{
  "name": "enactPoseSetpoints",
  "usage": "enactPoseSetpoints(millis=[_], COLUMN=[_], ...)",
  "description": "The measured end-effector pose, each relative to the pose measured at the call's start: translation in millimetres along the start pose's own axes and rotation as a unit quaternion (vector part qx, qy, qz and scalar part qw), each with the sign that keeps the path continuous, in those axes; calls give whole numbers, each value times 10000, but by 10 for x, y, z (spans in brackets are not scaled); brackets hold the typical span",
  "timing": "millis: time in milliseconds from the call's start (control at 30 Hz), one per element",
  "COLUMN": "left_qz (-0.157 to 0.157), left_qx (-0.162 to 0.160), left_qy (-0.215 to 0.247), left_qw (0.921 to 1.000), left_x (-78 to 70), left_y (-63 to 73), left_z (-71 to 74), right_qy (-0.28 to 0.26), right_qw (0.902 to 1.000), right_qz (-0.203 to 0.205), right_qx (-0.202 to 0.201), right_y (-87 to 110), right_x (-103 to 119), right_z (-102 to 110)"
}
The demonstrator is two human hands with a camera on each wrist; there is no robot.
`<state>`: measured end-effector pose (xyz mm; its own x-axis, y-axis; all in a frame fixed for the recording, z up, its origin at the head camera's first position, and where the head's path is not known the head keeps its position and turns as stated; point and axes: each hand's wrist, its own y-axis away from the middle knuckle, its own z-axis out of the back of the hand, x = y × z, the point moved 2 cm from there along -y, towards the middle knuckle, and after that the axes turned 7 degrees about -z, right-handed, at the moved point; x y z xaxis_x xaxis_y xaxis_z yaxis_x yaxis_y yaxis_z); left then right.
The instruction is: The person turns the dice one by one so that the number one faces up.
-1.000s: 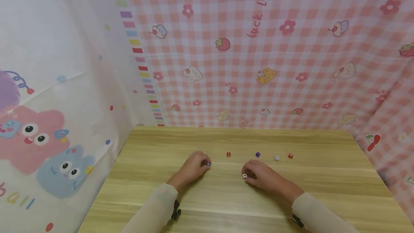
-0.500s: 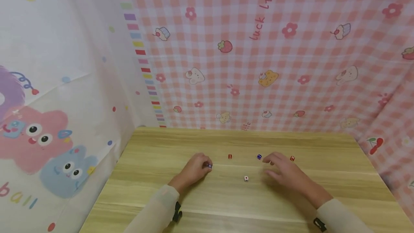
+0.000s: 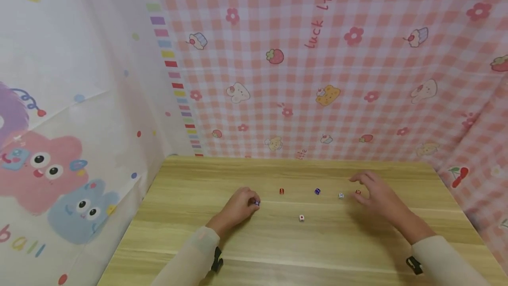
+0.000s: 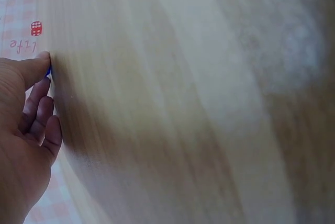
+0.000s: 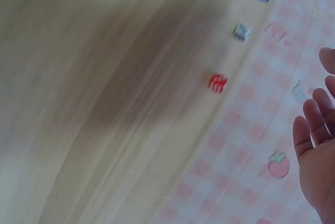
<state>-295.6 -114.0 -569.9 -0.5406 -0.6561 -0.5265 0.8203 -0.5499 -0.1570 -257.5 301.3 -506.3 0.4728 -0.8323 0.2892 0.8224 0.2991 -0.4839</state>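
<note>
My left hand (image 3: 239, 205) pinches a dark blue die (image 3: 257, 203) between thumb and fingertips, low at the tabletop; in the left wrist view only a blue sliver of it shows. My right hand (image 3: 377, 195) holds nothing, its thumb and fingers spread apart close by a red die (image 3: 358, 192). The right wrist view shows that red die (image 5: 218, 83) apart from the fingers. Left of it lie a white die (image 3: 341, 196) with blue pips and a blue die (image 3: 317, 191). Another red die (image 3: 282, 191) lies nearer my left hand. Closer to me sits a white die (image 3: 301, 218) with a red pip.
The dice stand on a wood-grain table (image 3: 254, 250). A pink checked cloth (image 3: 301, 69) hangs behind its far edge, and a white cartoon-print cloth (image 3: 99, 136) hangs along the left side. Each wrist wears a black strap.
My right hand has let go of the white die with the red pip and moved right, past the other white die, to the red one. The left hand keeps its pinch in place.
</note>
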Motion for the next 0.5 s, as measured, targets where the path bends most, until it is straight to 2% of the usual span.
enactPoseSetpoints(millis=[167, 300, 400, 500], left_qz=[-8, -38, -80, -131], left_qx=[18, -11, -17, -22], left_qy=[-9, 26, 23, 18], left_qw=[10000, 10000, 10000, 9999], left_x=[-8, -17, -17, -17], left_y=[-6, -15, -17, -16], left_z=[13, 25, 23, 17], right_qy=[92, 106, 43, -102], right_qw=[9999, 9994, 9969, 9899], right_qz=[4, -62, -333, -782], right_qx=[85, 318, 706, 1179], right_y=[-11, -23, -28, -26], right_x=[-153, -247, -309, -375], right_z=[-10, -57, -85, -113])
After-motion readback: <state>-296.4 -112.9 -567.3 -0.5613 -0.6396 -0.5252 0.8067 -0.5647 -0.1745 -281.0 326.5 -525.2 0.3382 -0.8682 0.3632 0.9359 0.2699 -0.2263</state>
